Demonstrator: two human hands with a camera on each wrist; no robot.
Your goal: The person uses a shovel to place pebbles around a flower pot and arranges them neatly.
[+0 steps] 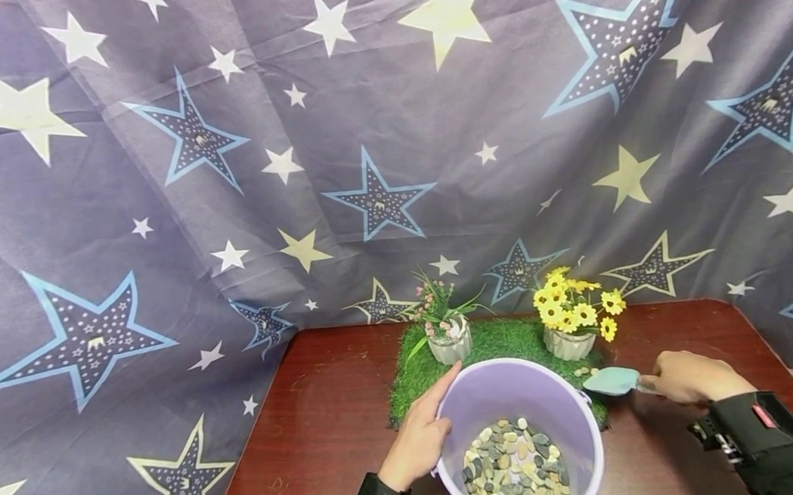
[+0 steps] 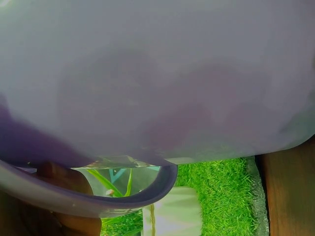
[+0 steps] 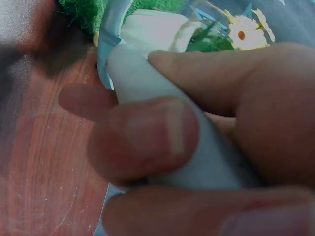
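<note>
Steadying the lilac bucket (image 1: 515,399) with our left hand (image 1: 422,435), we had the palm flat against its left outer wall, fingers fairly straight along the rim and one fingertip reaching up toward the far edge. The bucket stood near the front middle of the dark red table (image 1: 326,426), its floor covered with mixed grey, tan and white pebbles (image 1: 515,463). From the left wrist view we saw little but the bucket's pale wall (image 2: 157,73) filling the frame, with its curved handle (image 2: 123,199) hanging below.

Over on the right, our right hand (image 1: 691,377) had its fingers curled tight round the pale handle of a small light-blue trowel (image 1: 612,380) (the right wrist view showed thumb and fingers (image 3: 147,132) wrapped fully about that handle (image 3: 162,128)). The trowel's blade pointed left, hovering just beside the bucket's right rim and over the near edge of the green grass mat (image 1: 498,343).

On that mat, further back, sat two small white pots: one with pink blooms and thin green leaves (image 1: 445,328) on the left, one with yellow daisies (image 1: 574,316) on the right. A few loose pebbles (image 1: 584,371) lay on the mat by the daisy pot. A star-printed purple cloth (image 1: 363,143) hung behind everything.
</note>
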